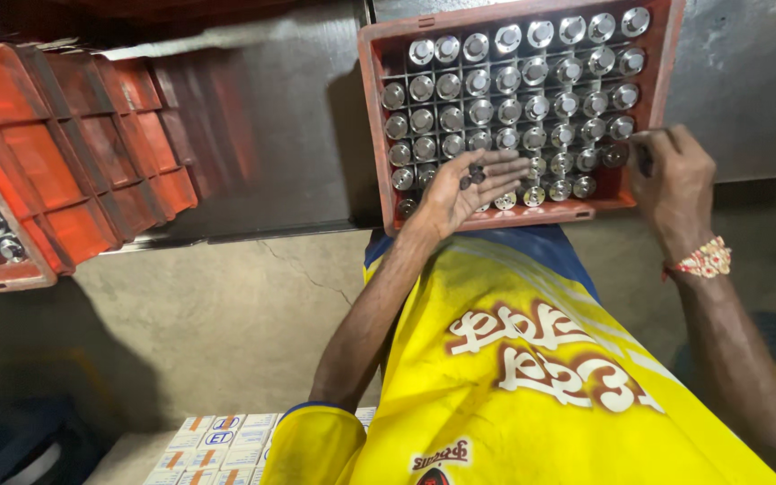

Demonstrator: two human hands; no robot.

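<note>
Dozens of shiny metal caps in rows inside a red crate, resting on a steel bench. Seen from the head camera, upside down relative to the torso in a yellow shirt. Left hand palm up over the crate's near rows, fingers loosely spread, cupping a few small dark pieces. Right hand at the crate's near right corner, fingers pinched on something small and dark; cannot tell what. Beaded band on the right wrist. Stacked red crates well apart at the far left, one holding more caps. White boxes low on the floor.
</note>
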